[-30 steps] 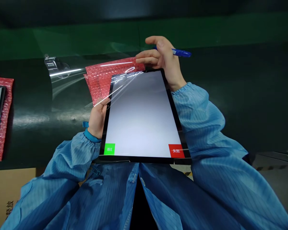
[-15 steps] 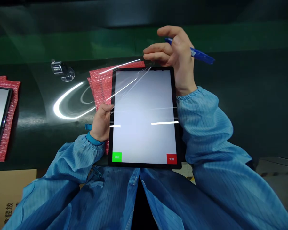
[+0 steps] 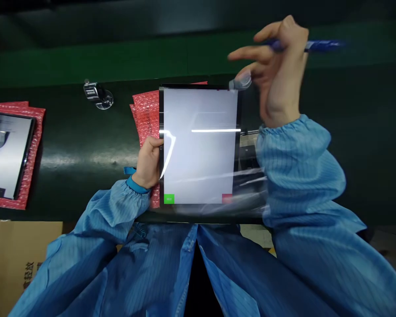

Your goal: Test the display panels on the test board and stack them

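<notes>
My left hand (image 3: 148, 164) grips the left edge of a black-framed tablet (image 3: 199, 145), its thumb on the frame. The lit tablet screen is pale, with a green box at lower left and a red one at lower right. My right hand (image 3: 280, 70) is raised beyond the tablet's top right corner, with a blue pen (image 3: 325, 46) tucked across its fingers. At its lower fingertips, over that corner, is a small grey rounded piece (image 3: 240, 82), blurred. Clear film (image 3: 251, 187) spreads over the tablet's lower part towards my right sleeve; where it is held is unclear.
Red bubble-wrap bags (image 3: 147, 108) lie partly under the tablet. A second tablet (image 3: 11, 154) rests on red bubble wrap at the left. A small metallic device on a clear round base (image 3: 99, 94) stands at upper left. A cardboard box (image 3: 23, 255) is below the table edge.
My right hand has moved up and right with the pen. The film's glare has gone from the left, and film now shows at lower right. My left hand still holds the tablet.
</notes>
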`<state>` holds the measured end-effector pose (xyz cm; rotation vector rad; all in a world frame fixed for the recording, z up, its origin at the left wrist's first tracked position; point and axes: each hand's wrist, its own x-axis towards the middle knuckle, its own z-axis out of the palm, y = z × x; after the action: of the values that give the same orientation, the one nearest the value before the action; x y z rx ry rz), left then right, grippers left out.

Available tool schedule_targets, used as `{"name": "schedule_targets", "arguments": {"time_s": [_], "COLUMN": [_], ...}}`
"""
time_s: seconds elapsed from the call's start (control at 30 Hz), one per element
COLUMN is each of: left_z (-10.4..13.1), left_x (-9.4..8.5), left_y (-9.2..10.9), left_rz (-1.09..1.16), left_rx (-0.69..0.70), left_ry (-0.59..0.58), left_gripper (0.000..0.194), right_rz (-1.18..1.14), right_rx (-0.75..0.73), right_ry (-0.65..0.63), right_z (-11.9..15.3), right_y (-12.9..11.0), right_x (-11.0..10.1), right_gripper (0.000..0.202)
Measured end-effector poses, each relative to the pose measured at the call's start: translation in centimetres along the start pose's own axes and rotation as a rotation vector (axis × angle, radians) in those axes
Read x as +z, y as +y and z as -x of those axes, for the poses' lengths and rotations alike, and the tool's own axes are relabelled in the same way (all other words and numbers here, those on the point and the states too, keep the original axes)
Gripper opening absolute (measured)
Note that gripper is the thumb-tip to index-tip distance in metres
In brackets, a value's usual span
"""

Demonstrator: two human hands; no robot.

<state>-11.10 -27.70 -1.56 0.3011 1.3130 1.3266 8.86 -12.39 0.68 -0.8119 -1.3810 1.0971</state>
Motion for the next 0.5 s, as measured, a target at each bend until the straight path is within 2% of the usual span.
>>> {"name": "schedule_targets", "arguments": {"time_s": [0.1,0.17,0.27,0.37,0.4,0.47,0.5], "left_z": [-0.2,-0.2,-0.1,0.1,0.2,0.3,0.4], "left_x": [0.0,0.1,0.1,0.1,0.1,0.1,0.0], "left_y": [0.2,0.4,0.5,0.6,0.7,0.8,0.9], "left_rz": [0.043,0.075,0.095,0.099,0.107,0.128,0.14], "left_rx": [0.003,-0.003,-0.023,-0.068,-0.085,-0.124,-0.14], "left_ry": [-0.062,-0.105,-0.129,-0.15,-0.157,-0.166,-0.17], "left_gripper": [0.008,0.012,0.017,0.022,0.022,0.021,0.02], "right_rz": [0.23,0.347,0.564,0.743,0.773,0.809,0.828], "right_rx": [-0.281,-0.334,-0.304,-0.438,-0.477,-0.49,-0.489], "right_ry": [0.098,0.034,-0.272,-0.664,-0.752,-0.839,-0.84], "right_z": [0.8,2.1,4.6,6.9,7.6,8.7,9.2], "right_y": [-2.3,-4.3,-6.6,-7.0,-6.7,-5.9,-5.4], "right_x": [0.1,0.7,2.2,3.8,4.2,4.6,4.7], "right_gripper": [0.033,0.026,0.026,0.021,0.033,0.057,0.059]}}
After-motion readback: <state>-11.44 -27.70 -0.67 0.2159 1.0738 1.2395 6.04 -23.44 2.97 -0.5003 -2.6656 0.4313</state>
